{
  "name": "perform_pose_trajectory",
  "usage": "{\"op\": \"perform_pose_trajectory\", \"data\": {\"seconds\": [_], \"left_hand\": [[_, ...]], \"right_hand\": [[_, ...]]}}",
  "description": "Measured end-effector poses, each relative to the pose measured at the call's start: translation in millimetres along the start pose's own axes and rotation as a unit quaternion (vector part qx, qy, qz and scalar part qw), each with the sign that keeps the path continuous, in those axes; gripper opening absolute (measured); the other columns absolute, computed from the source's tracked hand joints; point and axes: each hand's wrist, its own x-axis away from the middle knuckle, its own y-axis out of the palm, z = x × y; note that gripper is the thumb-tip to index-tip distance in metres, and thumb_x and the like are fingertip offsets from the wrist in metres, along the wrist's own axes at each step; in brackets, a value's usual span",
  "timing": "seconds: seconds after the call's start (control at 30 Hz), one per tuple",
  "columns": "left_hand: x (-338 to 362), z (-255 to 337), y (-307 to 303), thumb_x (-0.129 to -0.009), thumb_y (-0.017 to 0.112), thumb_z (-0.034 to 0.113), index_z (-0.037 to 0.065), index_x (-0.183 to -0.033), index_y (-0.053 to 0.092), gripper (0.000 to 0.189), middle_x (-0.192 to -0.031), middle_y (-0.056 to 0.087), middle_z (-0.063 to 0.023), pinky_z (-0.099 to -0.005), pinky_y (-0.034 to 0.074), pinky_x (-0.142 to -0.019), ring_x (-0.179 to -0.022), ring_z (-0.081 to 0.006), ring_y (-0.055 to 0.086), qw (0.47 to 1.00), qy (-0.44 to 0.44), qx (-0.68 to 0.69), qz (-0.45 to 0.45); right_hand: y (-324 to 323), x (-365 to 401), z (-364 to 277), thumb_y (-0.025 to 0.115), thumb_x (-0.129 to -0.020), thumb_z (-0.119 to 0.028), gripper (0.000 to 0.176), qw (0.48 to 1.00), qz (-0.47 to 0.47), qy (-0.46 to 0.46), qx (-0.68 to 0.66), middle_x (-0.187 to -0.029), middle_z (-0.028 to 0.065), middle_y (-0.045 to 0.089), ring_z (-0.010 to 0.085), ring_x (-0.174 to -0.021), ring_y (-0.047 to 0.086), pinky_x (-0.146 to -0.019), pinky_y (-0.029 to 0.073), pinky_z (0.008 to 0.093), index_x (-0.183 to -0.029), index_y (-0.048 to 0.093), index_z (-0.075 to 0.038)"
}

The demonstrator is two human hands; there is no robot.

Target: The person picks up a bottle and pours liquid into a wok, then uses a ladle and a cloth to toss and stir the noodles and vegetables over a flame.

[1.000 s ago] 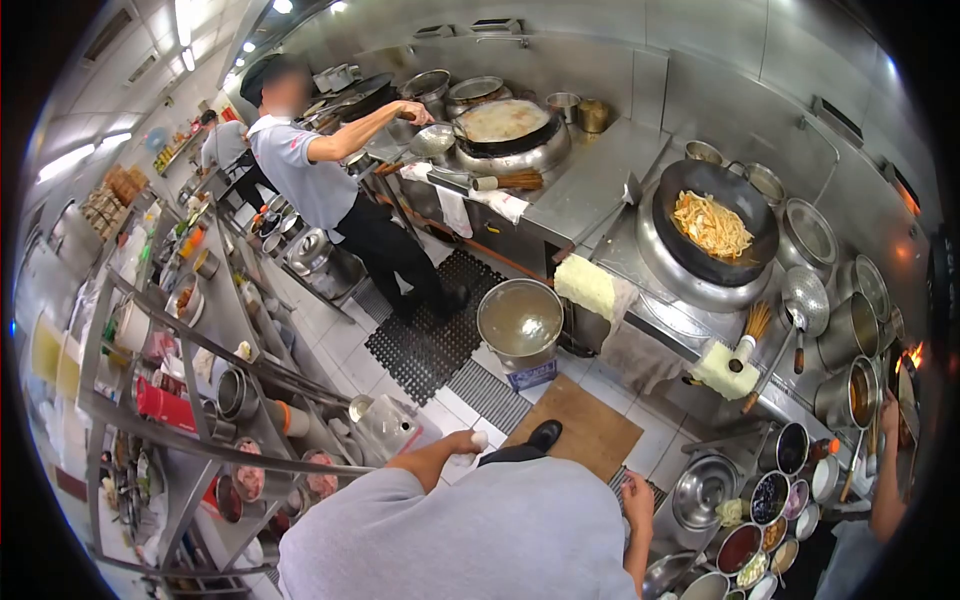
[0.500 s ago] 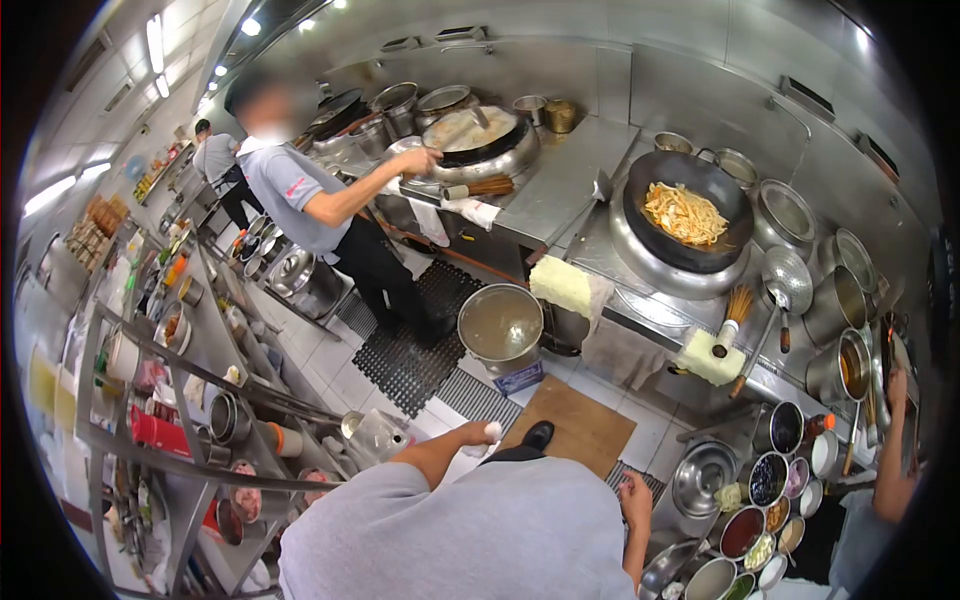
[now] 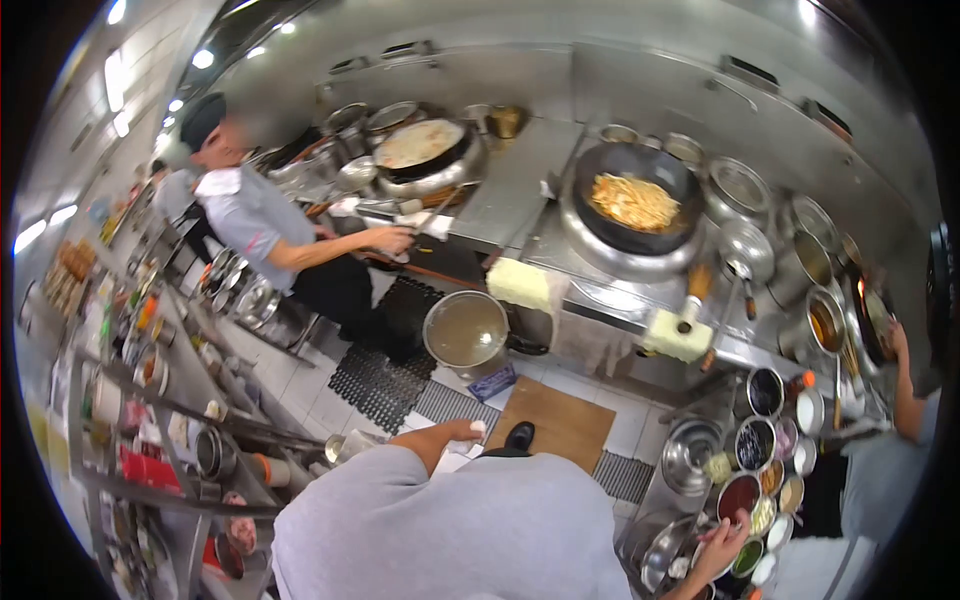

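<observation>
In front of my waist, my left hand (image 3: 460, 432) is closed round a white cloth (image 3: 478, 428), part of which hangs below the fingers. To the right, my right hand (image 3: 722, 548) reaches over the seasoning containers, its fingers apart and holding nothing that I can see. Just above its fingertips is a bowl of dark red sauce (image 3: 739, 494). A bowl of chopped green pieces (image 3: 747, 559) lies beside the hand. Up on the range, a black wok (image 3: 612, 168) holds noodle-like strips (image 3: 634, 203); neither hand is near it.
A large pot of cloudy liquid (image 3: 464, 328) stands on the floor ahead, by a brown mat (image 3: 556, 425). At left a co-worker (image 3: 270, 225) holds a long-handled tool by another wok (image 3: 425, 150). Another person's arm (image 3: 908, 385) works at far right. A shelf rack (image 3: 190, 500) runs along the left.
My right hand has moved right, from beside my body to over the seasoning containers. The left keeps the cloth. The left co-worker's hand has come down from the wok. My view has shifted.
</observation>
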Motion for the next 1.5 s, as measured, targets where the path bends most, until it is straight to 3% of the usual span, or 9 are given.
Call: {"op": "perform_pose_trajectory", "data": {"seconds": [0.13, 0.23, 0.4, 0.5, 0.73, 0.97, 1.17, 1.43, 1.5], "left_hand": [[-40, 13, -1, -0.079, 0.056, 0.065, 0.009, -0.102, 0.066, 0.062, -0.099, 0.067, -0.0149, -0.0433, 0.048, -0.08, -0.087, -0.0287, 0.063, 0.998, 0.052, 0.043, 0.0], [-59, 45, -12, -0.084, 0.059, 0.051, 0.007, -0.094, 0.065, 0.045, -0.083, 0.063, -0.0048, -0.0352, 0.047, -0.07, -0.075, -0.0145, 0.055, 0.991, 0.122, 0.03, 0.04], [-101, 72, 14, -0.084, 0.062, 0.048, 0.0, -0.106, 0.061, 0.053, -0.097, 0.066, -0.012, -0.0352, 0.047, -0.078, -0.088, -0.0201, 0.061, 0.898, 0.384, 0.209, 0.043], [-98, 64, -6, -0.084, 0.062, 0.048, 0.0, -0.106, 0.061, 0.053, -0.097, 0.066, -0.0125, -0.0355, 0.047, -0.079, -0.088, -0.0208, 0.061, 0.98, 0.188, -0.05, -0.045], [-58, 54, -26, -0.083, 0.062, 0.049, -0.001, -0.107, 0.061, 0.055, -0.098, 0.066, -0.0137, -0.0361, 0.047, -0.08, -0.09, -0.0225, 0.061, 0.985, 0.153, -0.073, -0.04], [24, 124, -69, -0.082, 0.062, 0.052, -0.001, -0.109, 0.06, 0.059, -0.1, 0.065, -0.0164, -0.0379, 0.047, -0.083, -0.095, -0.0269, 0.061, 0.992, 0.104, -0.061, 0.021], [-29, 103, -62, -0.076, 0.06, 0.064, 0.001, -0.115, 0.058, 0.074, -0.113, 0.061, -0.0242, -0.0418, 0.046, -0.089, -0.105, -0.0371, 0.059, 0.993, 0.076, -0.078, 0.044], [-64, 50, -67, -0.076, 0.063, 0.058, 0.004, -0.112, 0.061, 0.065, -0.107, 0.065, -0.0212, -0.0416, 0.047, -0.086, -0.1, -0.0348, 0.062, 0.994, 0.093, -0.041, 0.041], [-61, 43, -75, -0.075, 0.065, 0.057, 0.001, -0.114, 0.059, 0.069, -0.108, 0.064, -0.0224, -0.0419, 0.048, -0.088, -0.101, -0.0349, 0.062, 0.997, 0.073, -0.013, 0.024]], "right_hand": [[-49, 12, -57, 0.053, -0.09, -0.001, 0.05, 0.979, 0.043, -0.149, 0.137, -0.127, 0.0133, 0.049, 0.0221, -0.11, 0.053, -0.096, 0.041, 0.0343, -0.138, 0.038, 0.0], [-92, 40, -84, 0.057, -0.09, -0.008, 0.017, 0.927, 0.317, -0.109, 0.168, -0.081, 0.0095, 0.063, 0.0145, -0.077, 0.058, -0.066, 0.045, 0.0275, -0.101, 0.066, 0.001], [-216, 83, -62, 0.059, -0.085, -0.001, 0.044, 0.722, 0.641, -0.255, 0.045, -0.099, 0.0093, 0.058, 0.0156, -0.081, 0.057, -0.073, 0.049, 0.0279, -0.128, 0.047, -0.004], [-277, 106, 38, 0.064, -0.082, -0.006, 0.052, 0.702, 0.695, -0.096, 0.124, -0.104, 0.0118, 0.056, 0.0173, -0.085, 0.057, -0.077, 0.05, 0.0318, -0.13, 0.044, -0.003], [-256, 82, 228, 0.083, -0.065, -0.035, 0.099, 0.893, 0.426, 0.082, 0.118, -0.136, 0.0223, 0.046, 0.0305, -0.128, 0.043, -0.105, 0.035, 0.0393, -0.143, 0.031, -0.002], [-233, 32, 224, 0.083, -0.067, -0.029, 0.061, 0.891, 0.407, 0.088, 0.18, -0.103, 0.0184, 0.061, 0.0312, -0.09, 0.059, -0.084, 0.047, 0.0396, -0.109, 0.055, 0.003], [-255, 20, 266, 0.08, -0.065, -0.048, 0.087, 0.819, 0.462, 0.204, 0.272, -0.114, 0.0231, 0.059, 0.0399, -0.103, 0.058, -0.09, 0.047, 0.045, -0.126, 0.043, 0.001], [-249, 8, 111, 0.08, -0.072, -0.035, 0.071, 0.694, 0.593, -0.024, 0.408, -0.114, 0.0234, 0.059, 0.0373, -0.102, 0.058, -0.093, 0.044, 0.0423, -0.122, 0.05, 0.005], [-220, -3, 31, 0.078, -0.076, -0.027, 0.063, 0.768, 0.536, -0.065, 0.345, -0.116, 0.0219, 0.057, 0.0324, -0.101, 0.058, -0.093, 0.044, 0.039, -0.122, 0.05, 0.006]]}}
